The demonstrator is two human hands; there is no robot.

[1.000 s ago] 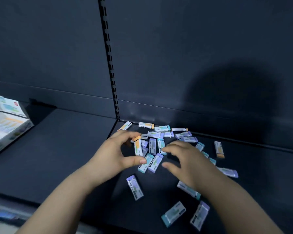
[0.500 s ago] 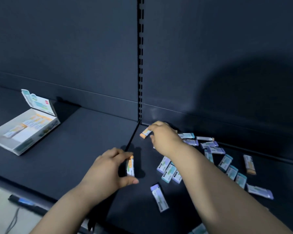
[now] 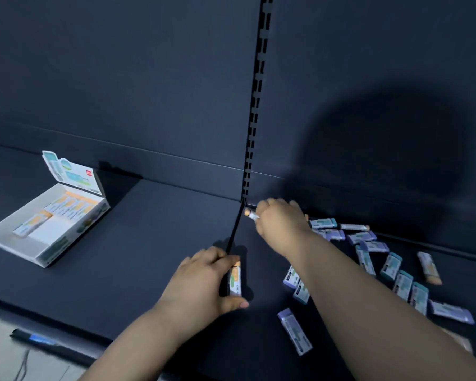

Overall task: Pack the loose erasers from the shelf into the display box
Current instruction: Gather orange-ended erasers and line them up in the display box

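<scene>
My left hand (image 3: 201,281) holds an orange-tipped eraser (image 3: 235,280) between thumb and fingers, near the seam of the two shelf boards. My right hand (image 3: 279,224) reaches to the back of the shelf and grips another orange-tipped eraser (image 3: 251,214), whose end pokes out at the left of the fist. Several loose erasers (image 3: 390,266) in purple, teal and orange sleeves lie scattered on the right shelf board. The white display box (image 3: 46,250) sits open at the far left, lid flap up, with one eraser (image 3: 32,224) inside.
The dark shelf (image 3: 149,243) has a slotted upright (image 3: 254,119) at its back wall. A single purple eraser (image 3: 294,331) lies near the front edge. Below the shelf front at lower left, a pale floor and a dark bar (image 3: 36,338) show.
My left hand lifted an orange eraser out of the pile and drew it left. My right hand went from the pile to the back and took hold of another eraser. The view swung left.
</scene>
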